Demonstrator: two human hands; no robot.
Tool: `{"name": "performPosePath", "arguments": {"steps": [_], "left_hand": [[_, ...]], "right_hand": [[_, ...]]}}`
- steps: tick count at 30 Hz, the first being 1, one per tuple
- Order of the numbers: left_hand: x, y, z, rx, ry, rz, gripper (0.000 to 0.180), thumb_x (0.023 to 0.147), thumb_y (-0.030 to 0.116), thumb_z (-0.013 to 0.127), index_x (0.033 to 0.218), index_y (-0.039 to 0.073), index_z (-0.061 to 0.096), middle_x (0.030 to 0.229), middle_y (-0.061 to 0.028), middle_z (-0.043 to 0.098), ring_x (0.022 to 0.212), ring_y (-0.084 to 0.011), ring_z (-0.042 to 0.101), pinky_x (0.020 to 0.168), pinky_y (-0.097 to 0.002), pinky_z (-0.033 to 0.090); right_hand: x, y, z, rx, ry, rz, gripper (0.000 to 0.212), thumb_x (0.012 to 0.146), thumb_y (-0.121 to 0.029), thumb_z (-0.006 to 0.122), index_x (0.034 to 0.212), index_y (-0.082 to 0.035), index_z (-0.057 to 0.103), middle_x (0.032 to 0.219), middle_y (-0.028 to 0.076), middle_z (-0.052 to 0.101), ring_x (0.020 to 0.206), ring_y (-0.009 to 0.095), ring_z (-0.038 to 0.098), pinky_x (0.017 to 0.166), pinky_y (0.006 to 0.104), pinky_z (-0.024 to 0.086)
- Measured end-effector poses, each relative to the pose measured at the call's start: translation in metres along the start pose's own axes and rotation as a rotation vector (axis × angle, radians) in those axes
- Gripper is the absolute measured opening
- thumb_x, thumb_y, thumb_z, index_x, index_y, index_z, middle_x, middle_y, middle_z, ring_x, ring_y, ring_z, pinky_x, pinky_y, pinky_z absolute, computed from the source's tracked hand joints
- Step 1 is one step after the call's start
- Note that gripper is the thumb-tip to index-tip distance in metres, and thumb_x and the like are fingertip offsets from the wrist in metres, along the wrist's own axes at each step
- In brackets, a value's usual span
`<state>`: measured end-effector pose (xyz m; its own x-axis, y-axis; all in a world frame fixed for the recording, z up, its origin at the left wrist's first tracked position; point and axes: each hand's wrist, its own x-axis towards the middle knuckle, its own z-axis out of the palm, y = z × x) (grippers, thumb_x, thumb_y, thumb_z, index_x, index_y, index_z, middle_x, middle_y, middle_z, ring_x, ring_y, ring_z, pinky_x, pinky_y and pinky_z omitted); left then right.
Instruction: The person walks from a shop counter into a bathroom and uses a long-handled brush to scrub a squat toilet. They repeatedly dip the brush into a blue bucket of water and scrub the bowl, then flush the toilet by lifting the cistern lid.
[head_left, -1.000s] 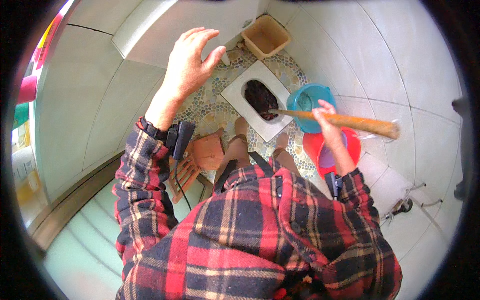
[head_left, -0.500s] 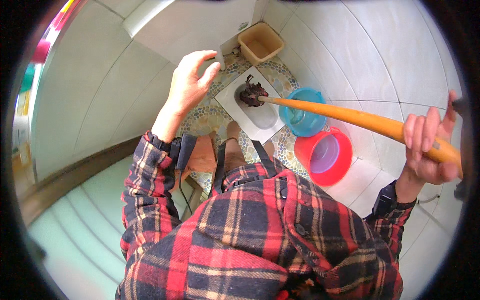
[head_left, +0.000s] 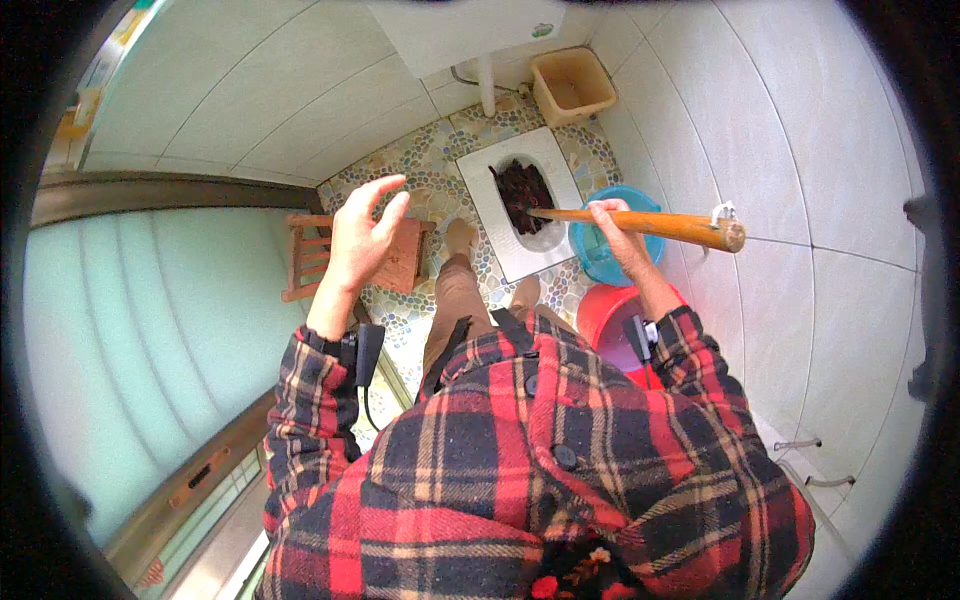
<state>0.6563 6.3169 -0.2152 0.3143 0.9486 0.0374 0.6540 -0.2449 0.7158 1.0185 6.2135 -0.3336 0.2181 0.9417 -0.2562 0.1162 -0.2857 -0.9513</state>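
Observation:
My right hand (head_left: 622, 240) is closed round the wooden handle of a mop (head_left: 675, 228), whose butt end points to the right. The mop's dark, ragged cloth head (head_left: 520, 190) lies down in the bowl of a white squat toilet (head_left: 515, 262) set in the floor. Off to the left, my left hand (head_left: 360, 240) is held in the air above a small wooden chair, fingers and thumb apart, with nothing in it.
A blue bucket (head_left: 640, 197) stands beside the toilet, under the handle. Nearer me is a red bucket (head_left: 592, 315), partly hidden by my right forearm. A beige bin (head_left: 575, 72) sits in the far corner. The wooden chair (head_left: 405, 258) is at left; tiled walls enclose the space.
My right hand has come inward from the far right and lower along the handle, tilting it more upright. The mop head has sunk further into the bowl. The left hand remains open.

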Motion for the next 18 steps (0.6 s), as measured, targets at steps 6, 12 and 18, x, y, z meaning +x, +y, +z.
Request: {"name": "performPosePath", "arguments": {"steps": [6,12,18], "left_hand": [[0.001,0.002,-0.011,-0.074,0.015,-0.200,0.025,0.085,0.018,0.063,0.107,0.006,0.063,0.103,-0.0099,0.065,0.093,-0.0180,0.062,0.078,-0.0279,0.048],[-0.002,-0.006,-0.015,-0.112,0.049,-0.106,0.025,0.086,0.018,0.063,0.107,0.005,0.063,0.105,-0.0097,0.065,0.095,-0.0175,0.062,0.080,-0.0278,0.048],[-0.003,-0.011,-0.019,-0.154,0.056,-0.163,0.025,0.087,0.018,0.062,0.108,0.005,0.063,0.103,-0.0087,0.066,0.096,-0.0157,0.062,0.082,-0.0274,0.047]], "right_hand": [[0.054,-0.086,-0.076,0.492,0.160,-0.115,0.016,0.090,-0.018,0.058,0.081,-0.009,0.049,0.072,0.002,0.053,0.073,0.013,0.052,0.078,0.0310,0.042],[0.034,-0.238,-0.108,0.387,-0.142,-0.447,0.024,0.095,-0.032,0.046,0.083,-0.012,0.050,0.064,-0.003,0.040,0.063,0.011,0.042,0.073,0.0321,0.037],[0.018,-0.321,-0.133,0.317,-0.202,-0.573,0.044,0.095,-0.041,0.038,0.111,-0.004,0.053,0.065,-0.003,0.034,0.058,0.009,0.034,0.066,0.0264,0.032]]}}
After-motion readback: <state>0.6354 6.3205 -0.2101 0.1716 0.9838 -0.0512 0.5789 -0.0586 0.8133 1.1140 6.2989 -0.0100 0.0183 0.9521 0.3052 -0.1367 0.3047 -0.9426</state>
